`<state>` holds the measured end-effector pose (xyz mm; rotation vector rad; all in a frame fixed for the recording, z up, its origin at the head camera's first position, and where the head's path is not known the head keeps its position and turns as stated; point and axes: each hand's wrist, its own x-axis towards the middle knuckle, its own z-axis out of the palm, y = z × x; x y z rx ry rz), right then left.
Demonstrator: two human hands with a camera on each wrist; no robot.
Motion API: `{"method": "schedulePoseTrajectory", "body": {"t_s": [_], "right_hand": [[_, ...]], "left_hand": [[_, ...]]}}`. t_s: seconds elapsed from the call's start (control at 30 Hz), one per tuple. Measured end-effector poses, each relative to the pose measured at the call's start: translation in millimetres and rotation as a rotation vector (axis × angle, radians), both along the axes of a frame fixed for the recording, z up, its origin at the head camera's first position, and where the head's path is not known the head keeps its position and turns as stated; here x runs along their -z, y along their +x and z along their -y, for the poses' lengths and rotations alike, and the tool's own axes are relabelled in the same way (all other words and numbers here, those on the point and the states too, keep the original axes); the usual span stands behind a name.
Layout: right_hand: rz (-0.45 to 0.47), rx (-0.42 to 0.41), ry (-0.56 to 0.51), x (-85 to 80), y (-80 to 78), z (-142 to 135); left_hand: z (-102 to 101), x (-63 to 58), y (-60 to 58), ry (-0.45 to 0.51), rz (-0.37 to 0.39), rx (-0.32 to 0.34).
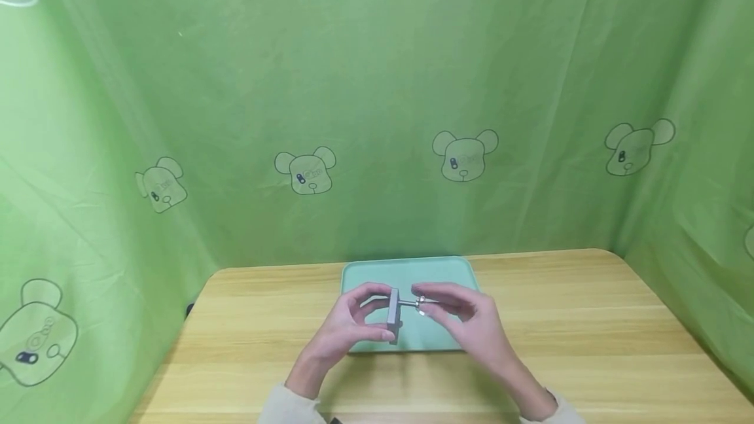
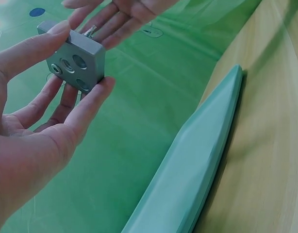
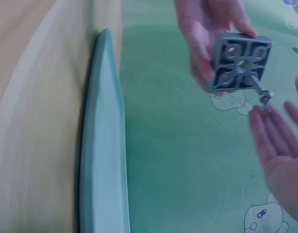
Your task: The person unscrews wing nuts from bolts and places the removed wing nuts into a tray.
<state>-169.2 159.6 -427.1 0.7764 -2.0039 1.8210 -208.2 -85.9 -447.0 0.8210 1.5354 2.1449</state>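
Observation:
My left hand point(image 1: 344, 326) grips a grey square block point(image 1: 393, 317) by its edges, thumb on one side and fingers on the other. The block stands on edge above the tray. In the right wrist view its ribbed face point(image 3: 242, 66) shows round holes, and a metal bolt point(image 3: 256, 83) sticks out from one of them. A shiny nut point(image 3: 266, 97) sits near the bolt's free end. My right hand point(image 1: 474, 322) is at that end, its straight fingertips right by the nut and its thumb spread away from them. The left wrist view shows the block's smoother face point(image 2: 66, 51), with several holes.
A light green tray point(image 1: 436, 339) lies on the wooden table point(image 1: 589, 332) beneath both hands. Green curtain point(image 1: 377, 97) with printed bear heads surrounds the table at the back and sides.

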Motion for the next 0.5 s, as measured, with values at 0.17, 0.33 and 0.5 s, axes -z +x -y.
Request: {"method": "schedulePoseTrajectory", "body": {"t_s": [0.17,0.33,0.5], "right_hand": [[0.325,0.03,-0.075,-4.0,-1.7,-3.5],[0.544,0.002,-0.1,-4.5,-3.1,-6.1],[0.625,-0.068,-0.076,-3.5,-3.4,-6.4]], "left_hand": [[-2.3,0.4,0.5,-0.048,-0.036,-0.043],[-4.0,0.7,1.7,-0.094,-0.065,-0.077],[-4.6,0.3,2.2,-0.117,-0.075,-0.097]]}}
